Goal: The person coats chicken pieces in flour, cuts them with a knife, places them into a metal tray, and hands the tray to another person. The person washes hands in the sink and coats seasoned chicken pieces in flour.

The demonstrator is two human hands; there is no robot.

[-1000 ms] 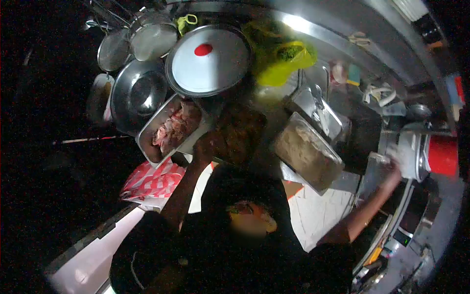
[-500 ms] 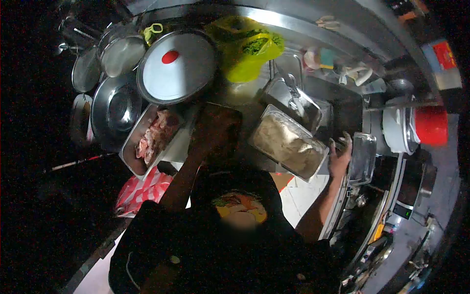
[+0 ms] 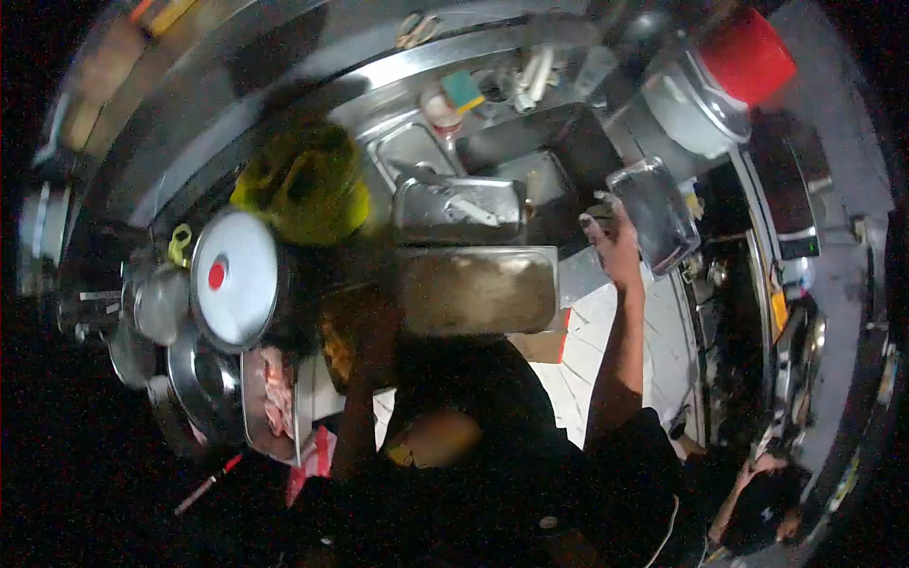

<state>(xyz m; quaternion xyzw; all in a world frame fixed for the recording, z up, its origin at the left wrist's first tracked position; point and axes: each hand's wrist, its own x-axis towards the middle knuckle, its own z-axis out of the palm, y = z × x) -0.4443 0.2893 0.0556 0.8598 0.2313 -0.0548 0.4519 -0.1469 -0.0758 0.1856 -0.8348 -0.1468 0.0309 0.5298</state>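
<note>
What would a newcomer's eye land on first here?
Probably the bright red tub at top right, then the white lid with its red spot at left. The yellow bag stands out above that lid, and the right hand beside a rectangular container.

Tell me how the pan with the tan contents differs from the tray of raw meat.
The tan-filled pan has its long sides running across the view; those of the meat tray run up and down it. The pan's tan contents spread nearly wall to wall, while the tray's pink meat leaves bare metal beside it. Both are rectangular, metal and uncovered.
</note>
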